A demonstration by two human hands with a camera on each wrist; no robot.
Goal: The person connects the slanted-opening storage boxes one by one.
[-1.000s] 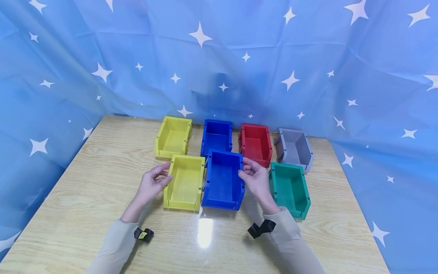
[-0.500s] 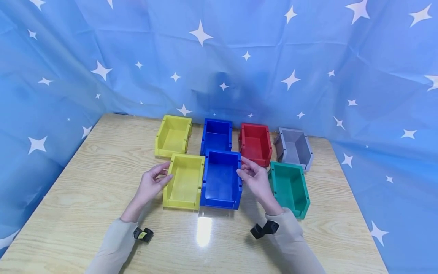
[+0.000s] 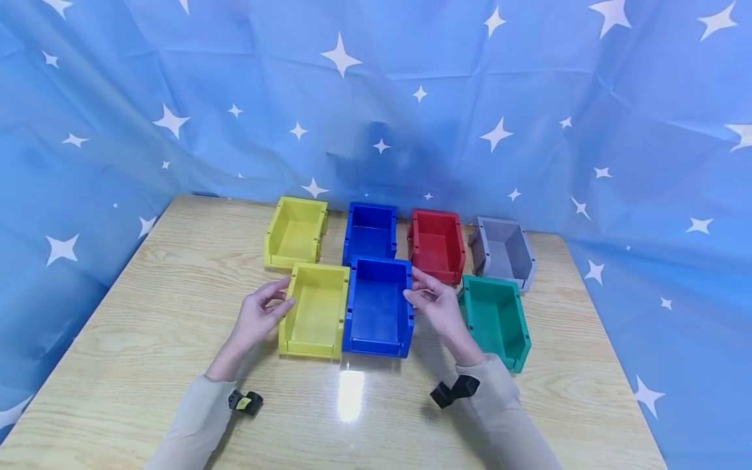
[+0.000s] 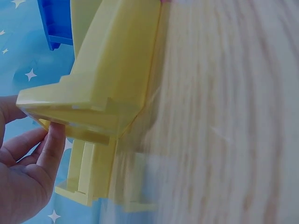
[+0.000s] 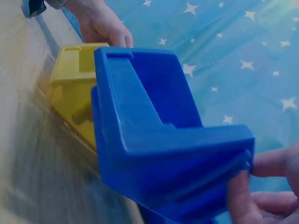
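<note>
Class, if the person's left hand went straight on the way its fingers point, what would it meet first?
The front yellow bin: the left hand pinches its left side, so contact is immediate. Beyond that, depth is hard to judge.

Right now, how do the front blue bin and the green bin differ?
Colour aside, the front blue bin is being held, while the green bin is not. In the head view, the blue one looks nearly straight, whereas the green one slants, its low front end toward the right. Both are open-topped and similarly shaped.
</note>
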